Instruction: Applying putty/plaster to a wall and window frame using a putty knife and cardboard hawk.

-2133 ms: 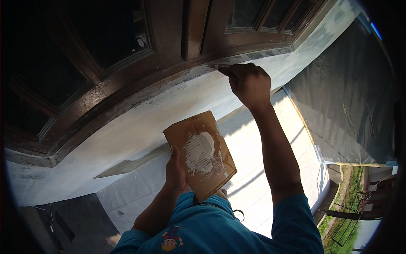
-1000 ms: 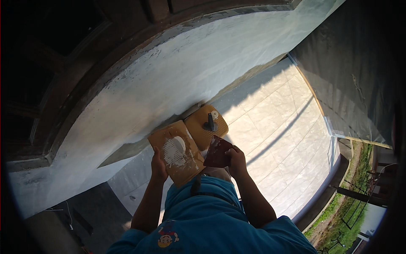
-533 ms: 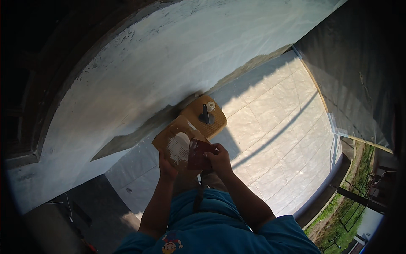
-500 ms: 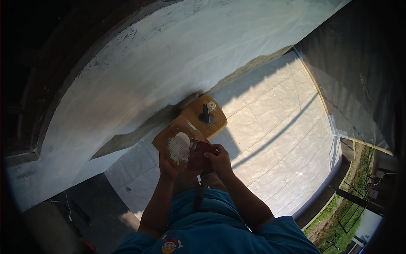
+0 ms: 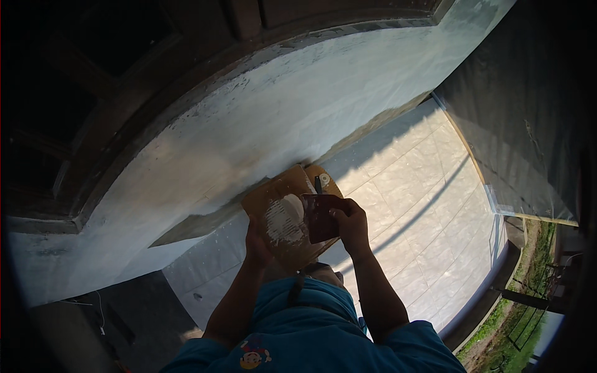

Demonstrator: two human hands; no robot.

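Observation:
My left hand (image 5: 257,244) grips the near left edge of a flat brown board (image 5: 260,194), held level in front of my waist. A mound of white putty (image 5: 293,207) lies on it, with ridged streaks spread toward the near side. My right hand (image 5: 352,227) pinches a dark red, flat rectangular scraper (image 5: 321,227), thumb on its upper face. The scraper overlaps the right part of the board beside the putty; whether it touches cannot be told. Behind the board, a tan woven-pattern stool (image 5: 332,183) is partly hidden.
On the stool are a black-handled tool (image 5: 318,184) and a pale roll (image 5: 324,179). A whitish wall (image 5: 249,118) with bare grey patches runs along the left and front. Pale sheeting (image 5: 410,211) covers the floor to my right, bounded by a dark hanging sheet (image 5: 516,112).
The board and scraper have shifted a little right, and now cover more of the stool. My right hand has drawn the scraper slightly away from the putty. The view has tilted, showing more dark window frame.

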